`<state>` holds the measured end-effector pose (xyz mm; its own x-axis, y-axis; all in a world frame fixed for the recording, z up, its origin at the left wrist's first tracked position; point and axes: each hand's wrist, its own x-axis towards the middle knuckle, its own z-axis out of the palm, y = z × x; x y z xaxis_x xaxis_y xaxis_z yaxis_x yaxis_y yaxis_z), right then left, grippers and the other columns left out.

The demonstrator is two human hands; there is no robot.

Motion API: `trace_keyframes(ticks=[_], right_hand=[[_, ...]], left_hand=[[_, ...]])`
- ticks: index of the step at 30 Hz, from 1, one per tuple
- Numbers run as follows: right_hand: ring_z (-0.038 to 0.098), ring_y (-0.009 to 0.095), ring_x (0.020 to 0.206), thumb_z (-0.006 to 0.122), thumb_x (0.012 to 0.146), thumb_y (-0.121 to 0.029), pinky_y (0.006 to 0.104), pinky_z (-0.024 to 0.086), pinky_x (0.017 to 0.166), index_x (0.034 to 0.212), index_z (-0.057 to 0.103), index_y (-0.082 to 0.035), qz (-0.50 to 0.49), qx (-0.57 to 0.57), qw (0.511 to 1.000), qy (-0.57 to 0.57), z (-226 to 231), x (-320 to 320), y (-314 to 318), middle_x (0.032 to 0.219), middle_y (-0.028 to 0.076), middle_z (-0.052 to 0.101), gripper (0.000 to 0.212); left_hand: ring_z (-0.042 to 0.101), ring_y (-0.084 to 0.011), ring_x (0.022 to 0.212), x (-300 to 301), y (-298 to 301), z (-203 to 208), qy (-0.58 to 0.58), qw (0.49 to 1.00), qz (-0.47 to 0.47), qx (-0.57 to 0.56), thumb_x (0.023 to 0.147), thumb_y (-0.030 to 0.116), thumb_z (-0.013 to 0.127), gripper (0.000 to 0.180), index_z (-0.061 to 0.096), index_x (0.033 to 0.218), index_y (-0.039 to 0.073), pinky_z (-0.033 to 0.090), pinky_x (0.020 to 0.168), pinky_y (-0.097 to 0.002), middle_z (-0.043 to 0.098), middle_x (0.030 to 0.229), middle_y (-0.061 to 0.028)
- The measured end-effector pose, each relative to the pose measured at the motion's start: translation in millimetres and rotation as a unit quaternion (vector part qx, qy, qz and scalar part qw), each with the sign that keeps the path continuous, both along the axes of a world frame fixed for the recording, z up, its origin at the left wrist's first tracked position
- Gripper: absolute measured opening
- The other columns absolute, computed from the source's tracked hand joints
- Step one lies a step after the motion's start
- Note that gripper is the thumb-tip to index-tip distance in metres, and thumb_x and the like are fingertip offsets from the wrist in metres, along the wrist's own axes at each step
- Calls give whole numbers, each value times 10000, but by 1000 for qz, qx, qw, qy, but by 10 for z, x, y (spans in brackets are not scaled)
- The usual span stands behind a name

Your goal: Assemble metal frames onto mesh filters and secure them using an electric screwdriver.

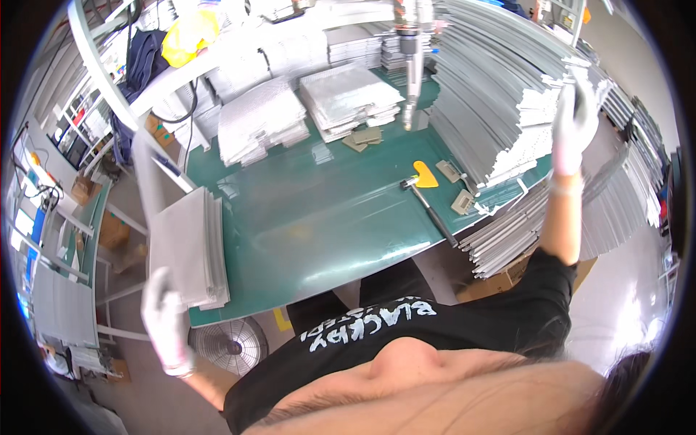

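My left hand [165, 322], in a white glove, is beside the near left corner of a stack of flat grey panels [185, 246] on the table's left end. Its fingers point up and are smeared by motion. A thin pale grey sheet [148, 177], seen edge-on and blurred, stands up along that stack's left side; whether the hand touches it I cannot tell. Raised at the far right, my gloved right hand [574, 130] is beside the ragged edge of a tall stack of long grey panels [482, 94]. Its thumb and fingers are apart, with nothing visible between them.
A hammer [429, 212] and a yellow scraper [425, 175] lie on the green table [304, 232]. Above it hangs a powered screwdriver [411, 65]. Grey panel stacks [264, 119] line the back. More long panels [507, 225] sit lower right. A fan [230, 346] is on the floor.
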<state>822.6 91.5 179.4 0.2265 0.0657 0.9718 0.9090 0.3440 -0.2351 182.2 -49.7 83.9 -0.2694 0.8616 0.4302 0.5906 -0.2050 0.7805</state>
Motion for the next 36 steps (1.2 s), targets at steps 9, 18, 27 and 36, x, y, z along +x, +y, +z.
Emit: trace_keyframes(ticks=[9, 18, 27, 36], right_hand=[[422, 365, 1338, 568, 892, -332, 523, 294, 1124, 1347, 542, -102, 368, -517, 723, -271, -2871, -2298, 510, 1410, 172, 497, 511], [449, 348, 1286, 580, 875, -336, 569, 333, 1067, 1201, 613, -69, 275, -454, 767, -361, -2054, -3104, 1797, 1342, 142, 531, 422], [541, 349, 1182, 606, 855, -484, 462, 460, 977, 1279, 530, -1, 115, -571, 806, -109, -1502, -3778, 3352, 1313, 204, 505, 648], [492, 380, 1238, 609, 831, -538, 507, 429, 1003, 1351, 415, 58, 115, -562, 815, -78, -1700, -3859, 3401, 1330, 233, 454, 815]], left_hand=[[596, -337, 1135, 1819, 733, -1433, 198, 906, -269, -259, 917, 491, 561, 554, 592, 1262, 59, 461, 965, -435, 650, 1173, -180], [312, -387, 1396, 1025, 1079, -2150, 406, 895, -43, -181, 850, 485, 630, 744, 428, 1419, 50, 205, 1157, -541, 395, 1491, -163], [145, -379, 1480, 685, 1251, -2285, 63, 987, -105, -105, 908, 225, 596, 689, 296, 1495, 27, 144, 1199, -472, 294, 1555, -183], [340, -399, 1385, -5, 4121, -1218, 174, 978, 106, 51, 930, 374, 572, 704, 356, 1430, -74, 253, 1170, -422, 378, 1458, -309]])
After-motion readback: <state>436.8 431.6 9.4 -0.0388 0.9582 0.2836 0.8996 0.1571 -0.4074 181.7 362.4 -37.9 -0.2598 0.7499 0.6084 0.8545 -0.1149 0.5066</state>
